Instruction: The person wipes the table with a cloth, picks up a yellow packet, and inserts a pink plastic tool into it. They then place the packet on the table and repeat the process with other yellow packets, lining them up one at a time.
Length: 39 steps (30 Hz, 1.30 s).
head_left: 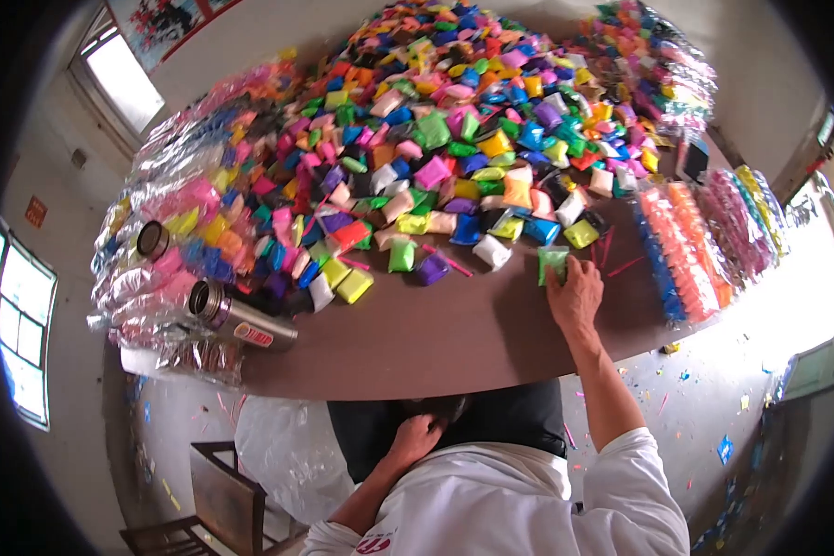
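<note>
My right hand (576,295) reaches over the brown table (389,347), its fingers closed on a small light green packet (552,263). A yellow-green packet (580,233) and a white packet (492,251) lie close by. Down at my lap, under the table's front edge, my left hand (415,437) is curled closed beside a dark shape; what it holds, if anything, I cannot make out. A big heap of colourful small packets (431,171) covers the middle and back of the table.
At the left stands a steel thermos (259,324) without its lid, before stacked clear bags of packets (171,199). Strips of orange packets (681,246) lie at the right edge. A phone-like dark object (691,159) is behind them. A wooden chair (221,486) stands lower left.
</note>
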Each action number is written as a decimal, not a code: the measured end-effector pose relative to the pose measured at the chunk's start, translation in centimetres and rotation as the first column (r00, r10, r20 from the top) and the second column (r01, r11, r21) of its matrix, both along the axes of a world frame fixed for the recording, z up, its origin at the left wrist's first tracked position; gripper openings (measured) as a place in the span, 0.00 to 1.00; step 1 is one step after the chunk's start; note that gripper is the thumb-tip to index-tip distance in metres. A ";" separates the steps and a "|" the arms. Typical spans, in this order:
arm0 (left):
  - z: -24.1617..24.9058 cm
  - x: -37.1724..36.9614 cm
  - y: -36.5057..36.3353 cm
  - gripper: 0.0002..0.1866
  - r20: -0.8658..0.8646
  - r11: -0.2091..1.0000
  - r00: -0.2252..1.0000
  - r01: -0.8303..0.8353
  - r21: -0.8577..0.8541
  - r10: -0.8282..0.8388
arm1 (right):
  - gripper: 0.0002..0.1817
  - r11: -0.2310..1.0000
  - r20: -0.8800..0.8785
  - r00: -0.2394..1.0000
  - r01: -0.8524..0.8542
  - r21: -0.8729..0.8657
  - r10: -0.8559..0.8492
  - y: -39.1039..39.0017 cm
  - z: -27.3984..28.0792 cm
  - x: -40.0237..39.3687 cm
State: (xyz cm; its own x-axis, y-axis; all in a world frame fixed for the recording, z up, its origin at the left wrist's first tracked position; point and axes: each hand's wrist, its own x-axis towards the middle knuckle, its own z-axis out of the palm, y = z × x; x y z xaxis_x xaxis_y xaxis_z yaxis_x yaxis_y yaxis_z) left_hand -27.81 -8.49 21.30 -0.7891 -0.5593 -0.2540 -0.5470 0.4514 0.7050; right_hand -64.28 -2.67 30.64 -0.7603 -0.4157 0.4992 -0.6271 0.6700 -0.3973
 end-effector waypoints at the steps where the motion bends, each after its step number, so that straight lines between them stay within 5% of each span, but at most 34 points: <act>1: -0.3 0.2 -0.2 0.14 -0.012 1.000 1.000 -0.013 0.008 0.013 | 0.19 1.000 0.026 1.000 0.005 0.012 -0.005 -0.1 -0.1 0.0; 14: 4.4 -0.6 -2.1 0.15 -0.108 0.998 0.993 -0.051 0.040 0.055 | 0.23 1.000 0.287 0.958 -0.001 -0.003 0.002 -1.0 1.7 -1.8; 15: 4.7 -0.4 -2.4 0.15 -0.120 0.998 0.991 -0.056 0.042 0.061 | 0.20 0.997 0.060 0.998 -0.020 -0.073 0.024 -1.5 2.0 -1.5; 18: 6.1 -0.1 -3.3 0.14 -0.172 0.993 0.980 -0.086 0.080 0.099 | 0.15 0.968 -0.138 0.984 -0.138 -0.208 0.111 -3.0 4.2 0.8; 19: 6.5 0.0 -3.6 0.12 -0.200 0.987 0.971 -0.110 0.120 0.132 | 0.11 0.912 -0.181 0.948 -0.306 -0.273 0.264 -4.2 4.7 2.3; 20: 6.6 0.2 -3.6 0.12 -0.232 0.982 0.961 -0.120 0.147 0.152 | 0.10 0.871 0.141 0.887 -0.381 -0.311 0.439 -5.3 4.2 3.7; 21: 6.6 0.4 -3.6 0.11 -0.266 0.977 0.949 -0.127 0.173 0.171 | 0.11 0.877 0.243 0.845 -0.442 -0.187 0.477 -6.7 5.6 6.1; 25: 6.3 1.2 -3.7 0.11 -0.250 0.937 0.941 -0.143 0.317 0.228 | 0.17 0.684 0.245 0.653 -0.727 -0.062 0.717 -13.4 5.3 13.1; 33: 3.2 5.3 -2.4 0.20 -0.194 0.837 0.883 -0.304 0.455 0.426 | 0.29 0.766 0.216 0.758 -0.640 0.059 0.616 -22.7 2.2 19.7; 39: 0.7 5.2 -2.5 0.19 -0.245 0.768 0.812 -0.336 0.545 0.530 | 0.33 0.664 0.398 0.622 -0.747 0.042 0.674 -20.9 2.8 18.3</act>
State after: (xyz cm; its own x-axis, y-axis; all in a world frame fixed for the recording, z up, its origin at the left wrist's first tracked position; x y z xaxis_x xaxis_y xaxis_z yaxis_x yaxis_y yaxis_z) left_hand -22.56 -11.00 21.98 -0.5741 -0.7557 -0.3153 -0.2596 -0.1972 0.9454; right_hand -45.97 -23.58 33.43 -0.2802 -0.9501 0.1373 -0.7963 0.1502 -0.5859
